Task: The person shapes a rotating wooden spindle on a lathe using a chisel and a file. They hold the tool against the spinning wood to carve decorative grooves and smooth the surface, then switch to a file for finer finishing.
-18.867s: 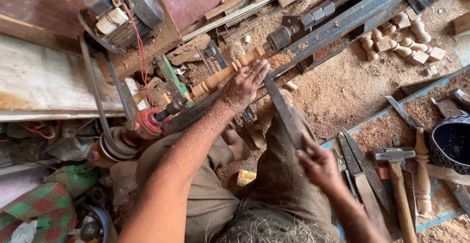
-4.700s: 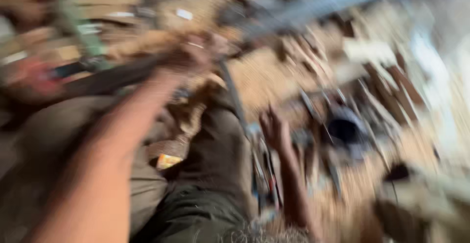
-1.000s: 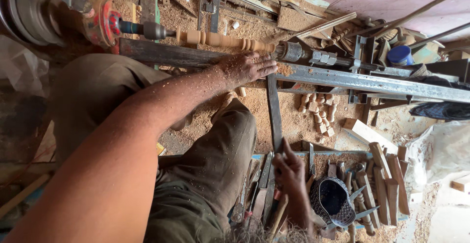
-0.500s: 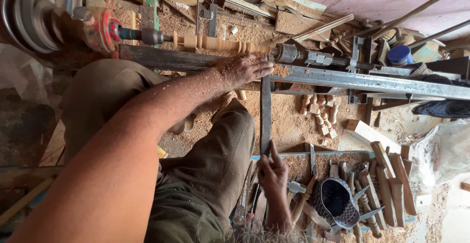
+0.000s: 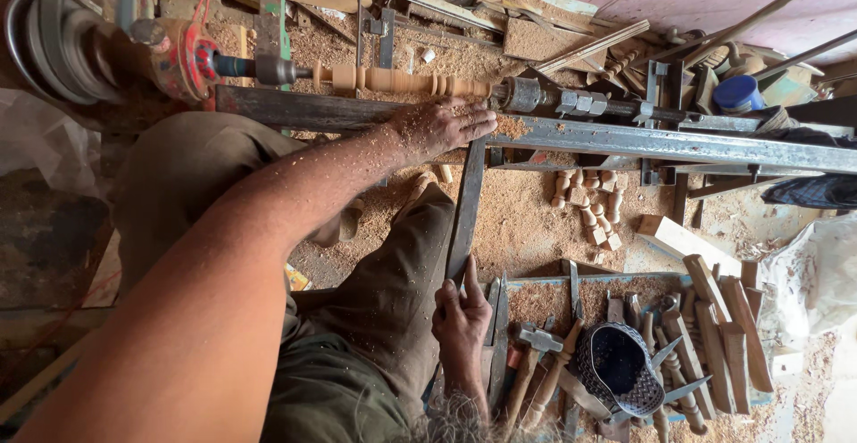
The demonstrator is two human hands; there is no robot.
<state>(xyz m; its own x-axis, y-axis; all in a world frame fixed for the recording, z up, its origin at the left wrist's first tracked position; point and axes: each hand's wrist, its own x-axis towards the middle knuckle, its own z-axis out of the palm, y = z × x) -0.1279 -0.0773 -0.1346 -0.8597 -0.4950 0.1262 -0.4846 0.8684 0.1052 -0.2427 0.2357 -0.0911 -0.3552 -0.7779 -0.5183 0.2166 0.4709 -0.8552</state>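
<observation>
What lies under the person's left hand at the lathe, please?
The left hand rests on the metal rail, atop the long chisel. The chisel's tip is covered.
</observation>
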